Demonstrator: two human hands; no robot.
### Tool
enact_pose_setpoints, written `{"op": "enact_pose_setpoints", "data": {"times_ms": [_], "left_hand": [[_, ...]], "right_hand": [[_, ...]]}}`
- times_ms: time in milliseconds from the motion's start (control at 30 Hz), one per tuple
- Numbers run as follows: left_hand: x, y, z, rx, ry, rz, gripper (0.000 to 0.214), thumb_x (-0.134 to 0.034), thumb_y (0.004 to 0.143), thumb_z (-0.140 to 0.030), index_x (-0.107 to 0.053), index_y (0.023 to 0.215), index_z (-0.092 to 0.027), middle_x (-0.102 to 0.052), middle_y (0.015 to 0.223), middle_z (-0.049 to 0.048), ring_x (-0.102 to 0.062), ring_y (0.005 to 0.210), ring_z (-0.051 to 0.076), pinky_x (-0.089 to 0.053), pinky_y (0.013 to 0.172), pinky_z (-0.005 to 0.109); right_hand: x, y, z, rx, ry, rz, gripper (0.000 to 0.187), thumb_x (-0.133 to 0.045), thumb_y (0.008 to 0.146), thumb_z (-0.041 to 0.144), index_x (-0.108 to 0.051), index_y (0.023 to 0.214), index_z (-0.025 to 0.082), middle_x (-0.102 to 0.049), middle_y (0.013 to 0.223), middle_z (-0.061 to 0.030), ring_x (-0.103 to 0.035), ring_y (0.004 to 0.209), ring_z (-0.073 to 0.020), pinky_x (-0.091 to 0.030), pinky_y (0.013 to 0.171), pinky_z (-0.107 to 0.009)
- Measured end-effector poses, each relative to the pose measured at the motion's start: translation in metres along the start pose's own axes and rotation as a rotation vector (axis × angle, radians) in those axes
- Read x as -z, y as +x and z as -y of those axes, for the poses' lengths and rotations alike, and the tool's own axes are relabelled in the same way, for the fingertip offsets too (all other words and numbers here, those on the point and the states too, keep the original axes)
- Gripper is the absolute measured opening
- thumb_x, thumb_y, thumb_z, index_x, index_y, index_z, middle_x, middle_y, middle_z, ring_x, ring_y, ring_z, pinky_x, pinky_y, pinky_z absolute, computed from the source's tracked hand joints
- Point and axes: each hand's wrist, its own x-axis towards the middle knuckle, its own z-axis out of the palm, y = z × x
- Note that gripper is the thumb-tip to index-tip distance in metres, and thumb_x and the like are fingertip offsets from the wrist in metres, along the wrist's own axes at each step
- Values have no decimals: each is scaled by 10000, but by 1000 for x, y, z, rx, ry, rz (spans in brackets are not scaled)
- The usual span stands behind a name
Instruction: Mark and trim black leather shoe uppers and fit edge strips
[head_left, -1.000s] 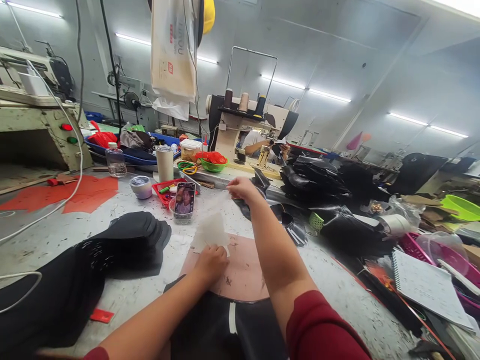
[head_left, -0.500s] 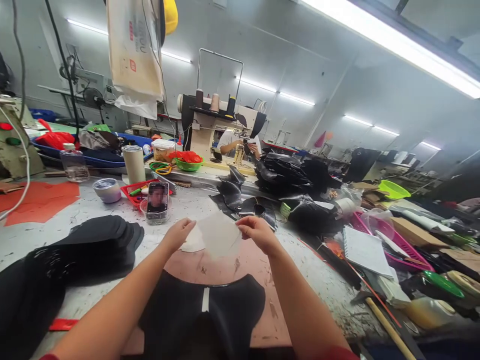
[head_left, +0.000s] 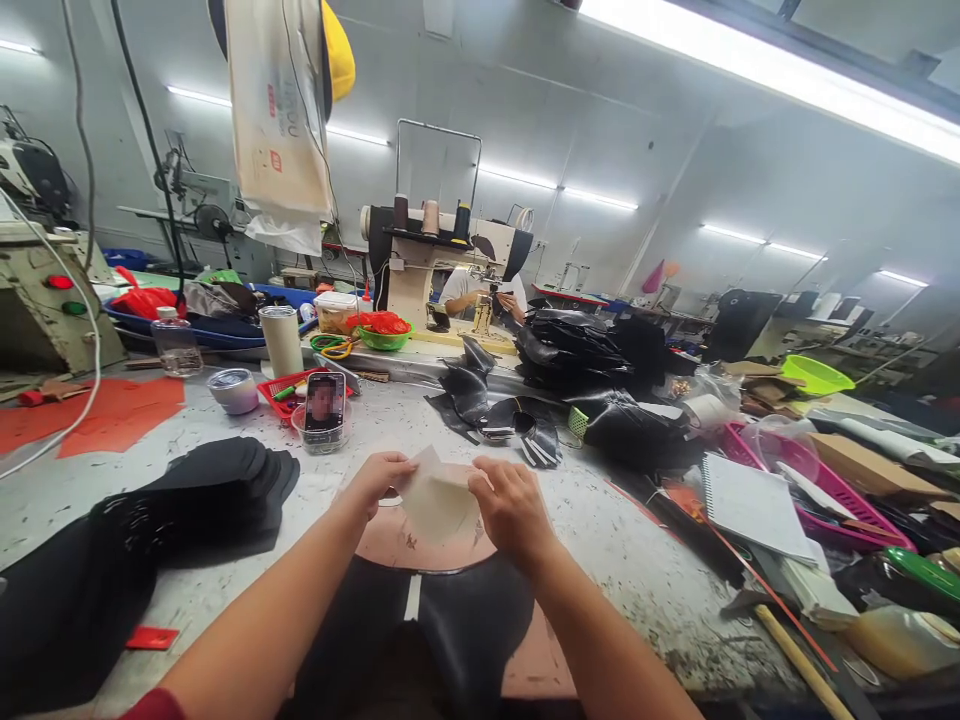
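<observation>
My left hand [head_left: 379,477] and my right hand [head_left: 510,505] both pinch a thin, translucent white sheet [head_left: 439,500], holding it just above the worktable. Under it lies a pink board [head_left: 390,540] with a black shaped piece [head_left: 450,620] that has a white stripe, close to my body. A phone [head_left: 325,402] stands in a clear cup a little beyond my left hand.
Stacks of black cut pieces [head_left: 217,490] lie at left, black material heaps [head_left: 600,380] at right. A steel tumbler [head_left: 281,340], red tray [head_left: 289,385], notebook [head_left: 750,505], pink basket [head_left: 832,490] and hammer handle [head_left: 795,655] crowd the table. A person works at a sewing machine [head_left: 442,260] behind.
My right hand came back from far out on the table to meet my left. Both hands drew the white sheet together and closer to me, now gripping it at near edges.
</observation>
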Motion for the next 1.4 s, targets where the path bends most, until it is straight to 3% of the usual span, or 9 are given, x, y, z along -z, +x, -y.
{"op": "enact_pose_setpoints", "data": {"times_ms": [200,333,467,633,767,900,1033,1133,1400], "left_hand": [[39,18,18,29,225,-211,259,-483,836,-364,-544,730,-136,-535,612,-35,-503,513,86,-428,517,241],[68,19,24,-44,437,-304,197,-516,755,-326,-584,663,-165,-596,695,51,-580,818,257,-440,679,348],[60,5,17,-194,509,-334,299,-484,712,-319,-601,929,-149,-499,1194,165,-315,1211,366,-341,890,473],[24,-36,6,-281,379,-19,374,-380,744,-446,-627,782,-168,-654,860,94,-584,841,225,-464,740,325],[2,-67,9,-178,-34,231,305,-588,579,-461,-597,645,-163,-600,595,28,-518,552,141,-439,556,265],[-7,-76,10,-55,-227,156,306,-657,505,-444,-568,584,-162,-552,533,-2,-464,499,105,-397,515,244],[-7,-76,6,-46,-231,117,318,-649,496,-455,-554,563,-159,-527,514,-13,-457,493,101,-390,519,245],[-6,-78,3,-64,-215,100,320,-651,493,-453,-563,566,-155,-536,528,-10,-470,514,113,-393,532,255],[-11,-83,0,-158,-84,50,249,-638,474,-411,-551,495,-178,-500,437,-38,-453,472,119,-384,514,259]], "right_hand": [[31,-10,-14,-176,201,-266,203,-380,830,107,-562,802,192,-603,890,-75,-545,825,-175,-389,751,-302],[47,-9,-23,-403,529,-137,155,-406,830,233,-534,748,203,-571,681,-18,-527,635,-142,-419,609,-253],[38,-3,-15,-560,828,-35,124,-447,777,272,-521,712,198,-527,610,8,-493,577,-125,-414,552,-237],[19,3,-8,-732,1088,-54,119,-494,717,306,-506,695,189,-493,593,27,-463,527,-102,-415,507,-225],[11,0,-5,-796,1131,-65,127,-500,716,311,-496,697,186,-490,594,26,-469,515,-102,-430,505,-232],[8,-7,8,-725,838,-118,153,-448,792,261,-519,911,195,-592,747,-37,-552,659,-158,-462,634,-308],[8,-13,24,-350,376,-149,134,-505,798,241,-586,900,213,-521,1166,-113,-474,1056,-241,-369,863,-397],[7,-14,34,-143,302,-141,91,-587,749,242,-608,835,219,-601,992,-69,-514,932,-210,-376,795,-343],[-1,-9,44,-311,443,-282,97,-487,688,131,-535,620,182,-577,658,-19,-507,687,-156,-385,671,-282]]}}
